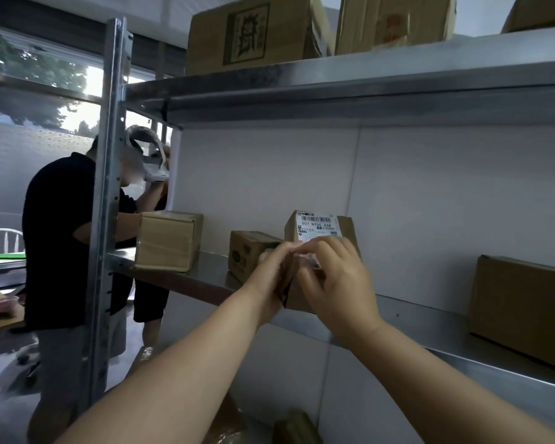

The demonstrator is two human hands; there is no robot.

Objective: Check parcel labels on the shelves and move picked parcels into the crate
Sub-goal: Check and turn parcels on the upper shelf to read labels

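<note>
Label check under way at a metal shelving rack: at far left, beyond the rack's upright post (109,187), another person (58,238) in a dark top handles a plain brown box (167,241) at the left end of the middle shelf (212,269). Just right of it sits a smaller printed carton (249,251). The worker's left hand (269,274) reaches up with the forearm extended, fingers curled round the left edge of a labelled parcel (346,232), which stands at mid-shelf, just beside the printed carton. Its white barcode label (319,224) faces the camera. The right hand (337,283) meets the left at the parcel's near face, fingers bent over the front in a grasp. A larger box (523,306) rests well apart at right. The parcel appears to be at the reading stage; if picked, the next move calls for lifting it off the shelf with both hands and carrying it to the crate, which is out of view.
</note>
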